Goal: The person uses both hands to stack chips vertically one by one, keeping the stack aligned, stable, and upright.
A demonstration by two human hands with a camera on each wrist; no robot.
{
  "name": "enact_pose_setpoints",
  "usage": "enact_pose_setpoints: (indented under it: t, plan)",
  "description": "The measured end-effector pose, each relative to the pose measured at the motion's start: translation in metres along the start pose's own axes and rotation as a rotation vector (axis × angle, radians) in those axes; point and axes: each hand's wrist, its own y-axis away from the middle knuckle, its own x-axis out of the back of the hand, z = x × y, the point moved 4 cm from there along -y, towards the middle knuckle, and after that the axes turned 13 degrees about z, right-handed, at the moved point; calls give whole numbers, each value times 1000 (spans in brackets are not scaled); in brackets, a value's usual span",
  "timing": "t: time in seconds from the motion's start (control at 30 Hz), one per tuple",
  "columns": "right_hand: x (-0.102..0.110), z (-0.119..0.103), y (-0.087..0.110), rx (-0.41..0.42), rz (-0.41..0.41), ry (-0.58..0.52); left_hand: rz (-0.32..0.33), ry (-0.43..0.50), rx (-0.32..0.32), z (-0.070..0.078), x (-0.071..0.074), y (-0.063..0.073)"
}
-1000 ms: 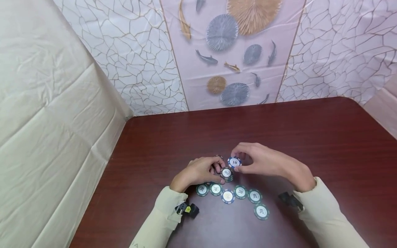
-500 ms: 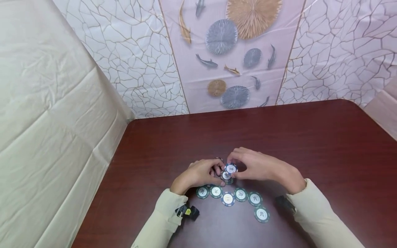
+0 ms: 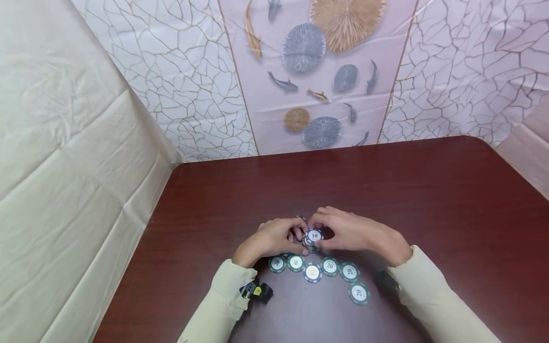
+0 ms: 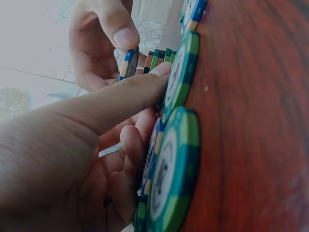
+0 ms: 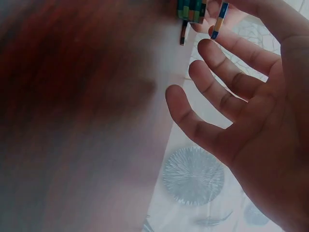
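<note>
A blue-edged poker chip (image 3: 314, 235) marked 10 is pinched between thumb and fingers of my right hand (image 3: 358, 233). It hangs close over a short stack of poker chips (image 5: 191, 10), apart from the stack's top in the left wrist view. My left hand (image 3: 272, 237) holds the stack from the left, its thumb at the near side and its fingers curled at the far side. The thumb (image 4: 140, 92) tip touches the edge of the stack in the left wrist view. The three free fingers of my right hand spread loosely in the right wrist view.
Nearer me lies a curved row of flat chips: green 20 chips (image 3: 330, 267) and a blue-and-white chip (image 3: 312, 273). Part of a dark chip (image 3: 301, 218) shows behind my left fingers. The brown table (image 3: 240, 186) ends at a patterned cloth (image 3: 317, 95).
My right hand has brought the blue chip leftward and nearer me, from beside the stack to over it. My left hand has stayed at the stack.
</note>
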Motion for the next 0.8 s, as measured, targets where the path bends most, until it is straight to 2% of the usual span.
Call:
enact_pose_setpoints:
  t: [0.3,0.8]
  plan:
    - [-5,3,-3,10,-11,-54,-1,4,5,2,1,1]
    - [-9,2,-5,36,-19,-58,0,0,-2,0,1,1]
